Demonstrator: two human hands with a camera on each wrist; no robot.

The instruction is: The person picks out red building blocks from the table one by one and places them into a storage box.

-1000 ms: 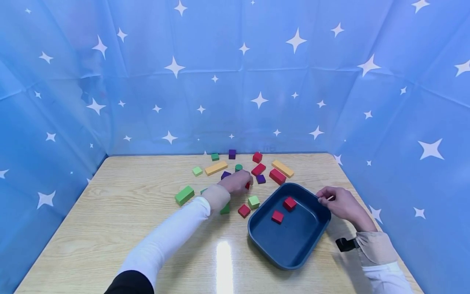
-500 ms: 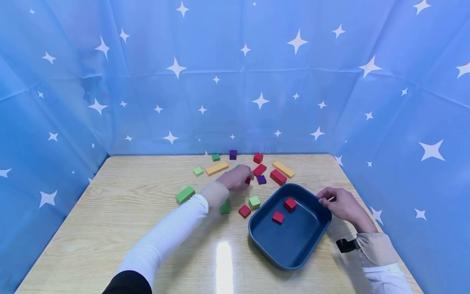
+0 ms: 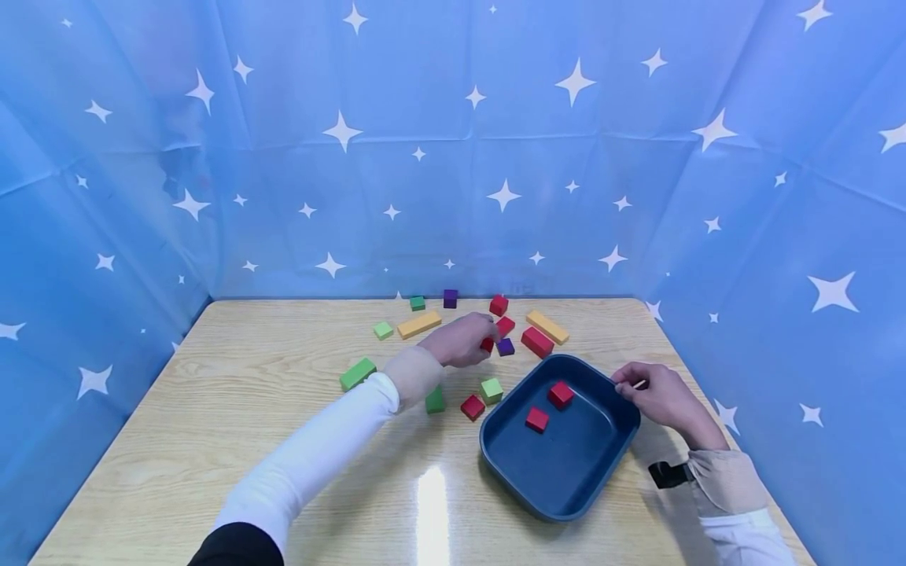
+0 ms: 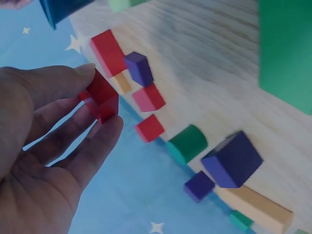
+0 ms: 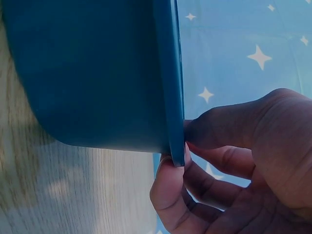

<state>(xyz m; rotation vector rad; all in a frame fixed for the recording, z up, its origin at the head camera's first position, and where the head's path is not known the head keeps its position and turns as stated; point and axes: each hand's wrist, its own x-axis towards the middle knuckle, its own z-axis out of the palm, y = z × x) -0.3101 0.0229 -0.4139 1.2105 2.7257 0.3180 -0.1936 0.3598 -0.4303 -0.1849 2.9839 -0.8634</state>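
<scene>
My left hand point(image 3: 462, 339) pinches a small red block point(image 4: 102, 96) between thumb and fingertips, over the scattered blocks left of the bin. In the left wrist view a purple block point(image 4: 139, 68) and a longer red block point(image 4: 108, 52) lie just beyond it. At the right, my right hand point(image 3: 654, 395) grips the rim of a dark blue bin point(image 3: 524, 487), thumb on one side and fingers curled under the lip point(image 5: 175, 97). Two red blocks, one nearer point(image 3: 537, 420) and one farther point(image 3: 561, 395), lie inside the bin.
Beside the bin sit a red block point(image 3: 473, 407) and a light green block point(image 3: 491, 391). Farther back are yellow bars point(image 3: 547, 326), a red cube point(image 3: 499, 305) and a purple cube point(image 3: 451, 299). A star-patterned curtain point(image 3: 453, 157) borders the wooden table point(image 3: 212, 409).
My left hand has shifted slightly right with the red block, toward the purple and red blocks. My right hand and the bin have stayed in place.
</scene>
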